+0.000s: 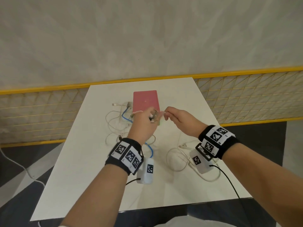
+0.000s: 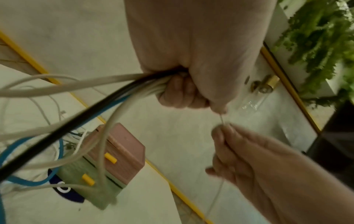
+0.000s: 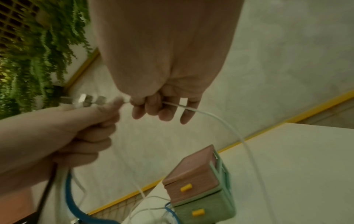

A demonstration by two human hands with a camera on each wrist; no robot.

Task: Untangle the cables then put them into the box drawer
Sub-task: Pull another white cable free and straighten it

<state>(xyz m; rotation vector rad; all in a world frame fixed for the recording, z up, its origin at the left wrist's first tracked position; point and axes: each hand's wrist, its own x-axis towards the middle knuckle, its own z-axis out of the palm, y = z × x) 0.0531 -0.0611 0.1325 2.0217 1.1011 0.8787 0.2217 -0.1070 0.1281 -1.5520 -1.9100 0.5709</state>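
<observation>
The left hand (image 2: 184, 89) clamps a bundle of cables (image 2: 107, 94) trailing down to the table (image 1: 91, 177). The right hand (image 1: 178, 120) pinches 1 thin white cable (image 3: 220, 119), stretched sideways between both hands; the box drawer (image 1: 145, 99) stands just beyond them.

White table (image 1: 180, 104), top matte, evenly lit, lying below both hands. Beyond the hands, past the table's far edge: pale plastered wall (image 1: 147, 38), faint mottled texture. Along the wall's base runs a wire mesh fence (image 1: 246, 99) with a yellow rail (image 1: 49, 88) on top. Dark floor (image 1: 255, 133) to either side of the table. Green hanging plants (image 3: 38, 50) show in both wrist views, blurred.
</observation>
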